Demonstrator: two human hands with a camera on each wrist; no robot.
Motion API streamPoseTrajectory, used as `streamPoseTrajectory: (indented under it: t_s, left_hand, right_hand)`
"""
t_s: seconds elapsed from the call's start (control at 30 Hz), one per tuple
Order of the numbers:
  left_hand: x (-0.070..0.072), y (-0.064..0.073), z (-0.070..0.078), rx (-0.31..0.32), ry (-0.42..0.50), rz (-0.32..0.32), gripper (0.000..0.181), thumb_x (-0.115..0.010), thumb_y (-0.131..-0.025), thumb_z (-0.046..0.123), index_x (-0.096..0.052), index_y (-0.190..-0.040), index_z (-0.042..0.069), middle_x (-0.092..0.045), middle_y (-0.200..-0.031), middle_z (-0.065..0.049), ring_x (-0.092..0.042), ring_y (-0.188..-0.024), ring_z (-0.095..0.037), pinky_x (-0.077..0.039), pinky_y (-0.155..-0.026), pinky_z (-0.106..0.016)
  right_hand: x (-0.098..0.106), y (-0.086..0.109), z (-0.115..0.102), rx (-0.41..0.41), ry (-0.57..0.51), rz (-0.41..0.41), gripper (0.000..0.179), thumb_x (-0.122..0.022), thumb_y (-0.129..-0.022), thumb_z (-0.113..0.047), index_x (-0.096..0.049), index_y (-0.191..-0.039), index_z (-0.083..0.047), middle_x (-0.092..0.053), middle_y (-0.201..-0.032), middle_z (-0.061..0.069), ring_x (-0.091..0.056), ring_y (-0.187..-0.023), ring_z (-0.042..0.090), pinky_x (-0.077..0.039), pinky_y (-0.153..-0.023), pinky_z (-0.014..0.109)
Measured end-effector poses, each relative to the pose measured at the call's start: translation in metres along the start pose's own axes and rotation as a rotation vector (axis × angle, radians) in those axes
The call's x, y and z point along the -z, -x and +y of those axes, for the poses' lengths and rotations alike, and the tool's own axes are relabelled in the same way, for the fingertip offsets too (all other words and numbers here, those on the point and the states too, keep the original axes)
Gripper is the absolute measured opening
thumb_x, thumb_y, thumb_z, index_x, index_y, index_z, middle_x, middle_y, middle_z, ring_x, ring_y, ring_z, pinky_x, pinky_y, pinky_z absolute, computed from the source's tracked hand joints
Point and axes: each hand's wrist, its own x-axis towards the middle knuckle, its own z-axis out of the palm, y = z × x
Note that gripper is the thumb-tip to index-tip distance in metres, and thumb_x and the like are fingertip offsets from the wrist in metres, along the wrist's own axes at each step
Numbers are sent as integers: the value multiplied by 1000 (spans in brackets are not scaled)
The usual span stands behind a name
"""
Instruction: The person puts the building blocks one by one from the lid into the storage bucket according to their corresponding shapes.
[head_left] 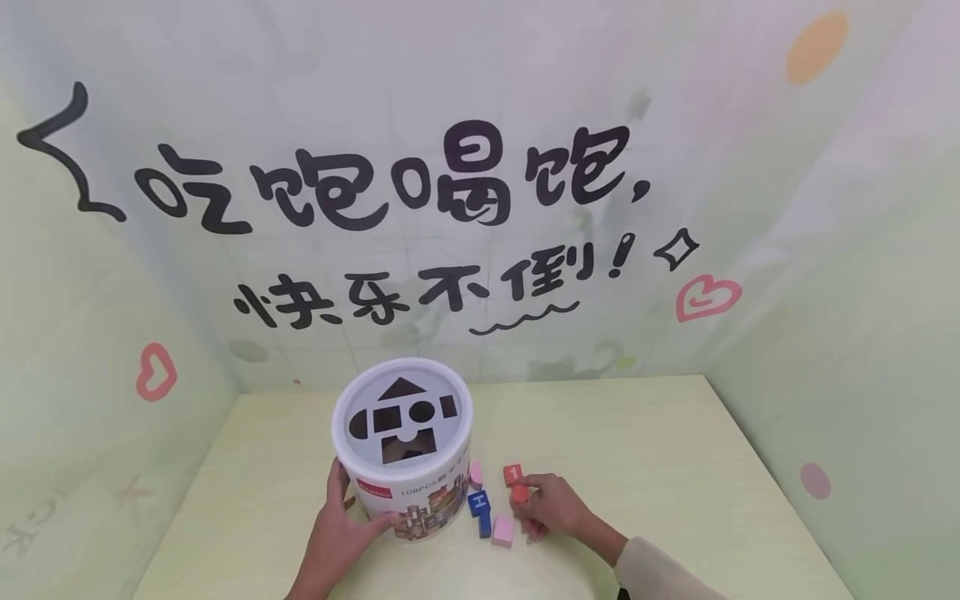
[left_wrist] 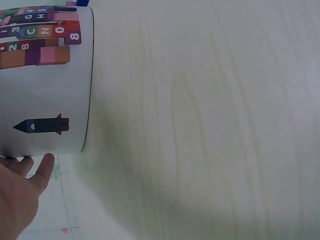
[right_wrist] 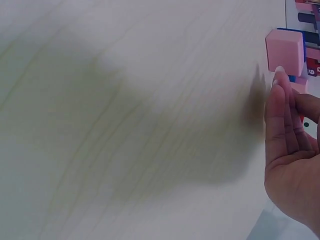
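A white toy-block bucket [head_left: 402, 492] with shaped holes in its lid [head_left: 408, 417] stands on the table. My left hand [head_left: 341, 525] holds its left side, thumb on the front; in the left wrist view, that hand's fingers [left_wrist: 45, 170] touch the bucket wall. Right of the bucket, my right hand [head_left: 555, 504] pinches a red round block [head_left: 521, 493], beside a red block marked 1 [head_left: 513, 474]. Close by lie a blue block with a white letter [head_left: 478, 502], another blue block [head_left: 484, 525], a pink block [right_wrist: 285, 50] and a rounded pink piece [head_left: 476, 473]. The right fingertips are partly hidden.
The pale wooden table [head_left: 637, 433] meets a printed curtain wall [head_left: 465, 67] at the back, with more curtain at both sides. Large black lettering runs across the back wall.
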Motion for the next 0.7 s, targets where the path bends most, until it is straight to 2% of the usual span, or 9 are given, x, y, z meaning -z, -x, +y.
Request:
streamPoseTrajectory:
  t_s: [0.13, 0.33, 0.53, 0.7]
  left_hand:
    - [0, 1, -1, 0, 12, -1, 117, -83, -62, 37, 2, -143, 36, -19, -147, -11, -23, -131, -29, -37, -94, -50]
    - [0, 1, -3, 6, 6, -3, 116, -82, -62, 39, 1, -143, 37, -19, -147, -12, -24, -130, -32, -37, -93, -51]
    - [1, 1, -3, -3, 6, -4, 116, -82, -61, 39, 0, -143, 38, -19, -147, -12, -24, -130, -32, -37, -93, -51]
    - [0, 0, -2, -3, 8, -7, 116, -82, -62, 38, 0, -143, 38, -20, -147, -12, -24, -130, -32, -37, -93, -52]
  right_hand:
    - [2, -1, -5, 40, 41, 10, 31, -62, -85, -11, -59, -114, 0, -60, -53, 2, -57, -43, 16, -48, -39, 27]
    - [5, -4, -15, 64, 74, 18, 37, -63, -84, -11, -57, -118, 1, -59, -51, -1, -56, -41, 13, -46, -38, 25]
    - [8, -3, -25, 82, 31, 3, 41, -64, -83, -11, -55, -121, 3, -59, -52, 1, -57, -42, 16, -49, -40, 28]
    - [15, -1, -36, 101, 3, 0, 32, -64, -84, -12, -59, -113, 0, -59, -53, 3, -58, -43, 16, -50, -41, 31]
